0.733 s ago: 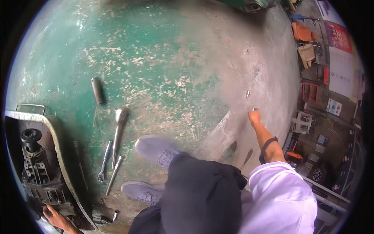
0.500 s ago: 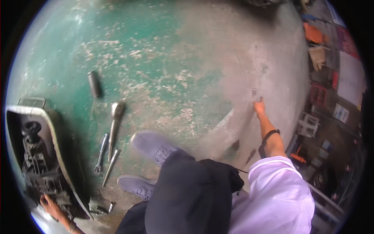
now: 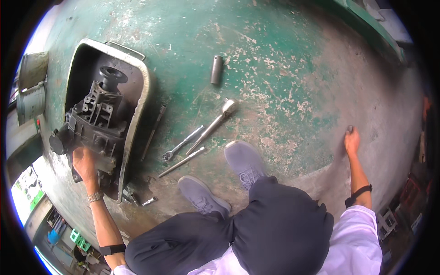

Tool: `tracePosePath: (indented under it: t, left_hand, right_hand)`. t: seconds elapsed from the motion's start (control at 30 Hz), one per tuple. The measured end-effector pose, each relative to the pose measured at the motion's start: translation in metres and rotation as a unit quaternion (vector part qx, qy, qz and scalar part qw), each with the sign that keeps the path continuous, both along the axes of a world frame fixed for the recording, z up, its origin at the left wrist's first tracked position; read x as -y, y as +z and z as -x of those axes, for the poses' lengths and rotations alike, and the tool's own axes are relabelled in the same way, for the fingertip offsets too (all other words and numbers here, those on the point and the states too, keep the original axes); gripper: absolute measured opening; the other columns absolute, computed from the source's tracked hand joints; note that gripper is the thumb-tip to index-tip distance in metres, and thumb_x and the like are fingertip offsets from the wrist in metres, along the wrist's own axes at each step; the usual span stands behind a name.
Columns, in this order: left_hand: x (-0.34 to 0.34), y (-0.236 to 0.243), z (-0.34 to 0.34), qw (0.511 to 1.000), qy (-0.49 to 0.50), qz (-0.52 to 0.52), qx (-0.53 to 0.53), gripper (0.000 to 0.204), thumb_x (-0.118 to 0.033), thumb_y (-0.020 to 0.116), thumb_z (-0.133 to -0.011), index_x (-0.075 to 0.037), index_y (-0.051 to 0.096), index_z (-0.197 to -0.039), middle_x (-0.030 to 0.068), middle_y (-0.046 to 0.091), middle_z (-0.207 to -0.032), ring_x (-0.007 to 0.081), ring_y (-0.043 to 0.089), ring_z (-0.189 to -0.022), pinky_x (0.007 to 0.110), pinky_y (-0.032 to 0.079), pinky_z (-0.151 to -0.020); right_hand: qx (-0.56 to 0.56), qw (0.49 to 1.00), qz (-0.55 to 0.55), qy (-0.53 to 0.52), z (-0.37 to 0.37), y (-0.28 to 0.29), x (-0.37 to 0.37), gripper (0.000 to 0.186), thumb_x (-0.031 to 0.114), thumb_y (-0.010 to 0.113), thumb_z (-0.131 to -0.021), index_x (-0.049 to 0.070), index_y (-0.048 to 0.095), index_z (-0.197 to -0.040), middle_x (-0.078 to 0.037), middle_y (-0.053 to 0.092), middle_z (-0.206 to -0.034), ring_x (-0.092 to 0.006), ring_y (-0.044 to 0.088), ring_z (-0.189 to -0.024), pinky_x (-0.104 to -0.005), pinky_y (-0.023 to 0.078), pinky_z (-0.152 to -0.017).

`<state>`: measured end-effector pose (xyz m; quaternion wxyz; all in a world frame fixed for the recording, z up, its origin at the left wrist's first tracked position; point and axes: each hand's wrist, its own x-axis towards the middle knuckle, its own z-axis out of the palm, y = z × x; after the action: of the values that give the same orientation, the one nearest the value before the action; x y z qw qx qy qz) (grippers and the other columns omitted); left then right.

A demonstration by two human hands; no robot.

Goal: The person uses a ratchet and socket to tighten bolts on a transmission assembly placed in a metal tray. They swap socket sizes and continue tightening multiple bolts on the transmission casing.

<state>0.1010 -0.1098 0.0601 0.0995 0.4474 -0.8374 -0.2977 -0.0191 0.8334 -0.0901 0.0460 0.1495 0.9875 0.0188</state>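
Note:
A dark metal gearbox (image 3: 101,123) with a round flange on top lies in a rust-edged metal tray (image 3: 137,105) at the left. My left hand (image 3: 85,165) rests against its lower part, fingers curled and partly hidden. Far out to the right, low over the concrete, my right hand (image 3: 352,143) is closed, with a small grey metal piece (image 3: 350,129) showing at its fingertips; its exact kind is too small to tell. Between the hands lie a large ratchet (image 3: 215,121), a smaller ratchet wrench (image 3: 183,142), a metal bar (image 3: 182,162) and a long socket (image 3: 216,69).
Beside the tray lie a thin dark rod (image 3: 154,133) and a small socket (image 3: 149,200). My grey shoes (image 3: 245,160) stand near the tools. Buckets (image 3: 32,103) are at the far left, a green stool (image 3: 80,239) lower left, and dim clutter (image 3: 412,192) along the right.
The view has swung left, bringing the tray nearer the middle. The small metal piece that lay on the floor by my right hand now shows in its fingers. My left hand stays at the gearbox.

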Motion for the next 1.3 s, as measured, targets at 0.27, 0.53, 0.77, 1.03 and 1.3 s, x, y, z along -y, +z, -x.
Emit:
tracePosePath:
  t: [0.27,0.53,0.77,1.03,1.3]
  left_hand:
    - [-0.124,0.061,0.061,0.993,-0.111,0.016,-0.040,0.028,-0.020,0.062,-0.095,0.000,0.061,-0.114,0.0060,0.063,-0.096,0.0107,0.057,-0.078,0.026,0.049,-0.066]
    - [-0.219,0.061,0.058,0.820,-0.216,-0.529,0.029,0.040,-0.024,0.052,-0.102,0.005,0.050,-0.129,0.0074,0.064,-0.099,0.0119,0.065,-0.078,0.026,0.052,-0.072]
    - [-0.184,0.042,0.033,0.759,-0.117,-0.634,-0.092,0.039,-0.022,0.060,-0.097,0.002,0.053,-0.127,0.0096,0.065,-0.102,0.0154,0.066,-0.081,0.029,0.054,-0.077]
    - [-0.161,0.031,0.005,0.738,-0.107,-0.639,-0.187,0.049,-0.019,0.073,-0.088,0.001,0.055,-0.129,0.0094,0.064,-0.114,0.0180,0.060,-0.106,0.035,0.048,-0.097]
    - [-0.163,0.028,0.007,0.711,-0.086,-0.674,-0.181,0.046,-0.018,0.065,-0.093,0.001,0.048,-0.132,0.0129,0.062,-0.110,0.0256,0.065,-0.099,0.042,0.055,-0.089]
  right_hand:
    - [0.055,0.807,0.436,0.394,0.096,0.087,0.347,0.028,0.005,0.064,-0.081,0.001,0.061,-0.109,-0.016,0.063,-0.091,-0.0297,0.064,-0.081,-0.0387,0.052,-0.070]
    - [0.137,0.562,0.497,0.646,0.061,0.158,0.562,0.027,0.002,0.068,-0.075,0.002,0.061,-0.101,-0.011,0.057,-0.080,-0.0345,0.062,-0.072,-0.0444,0.050,-0.061]
    - [0.101,0.626,0.595,0.494,0.038,0.136,0.561,0.034,0.012,0.075,-0.078,0.002,0.059,-0.106,-0.014,0.064,-0.088,-0.0286,0.065,-0.073,-0.0371,0.054,-0.066]
    - [0.194,0.859,0.473,-0.010,0.015,0.052,0.458,0.037,0.018,0.077,-0.082,-0.004,0.052,-0.100,-0.006,0.060,-0.073,-0.0101,0.057,-0.060,-0.0252,0.047,-0.053]
    - [0.148,0.886,0.437,0.040,0.032,0.023,0.489,0.055,0.038,0.079,-0.078,-0.006,0.054,-0.100,-0.017,0.067,-0.077,-0.0226,0.066,-0.064,-0.0362,0.051,-0.058]
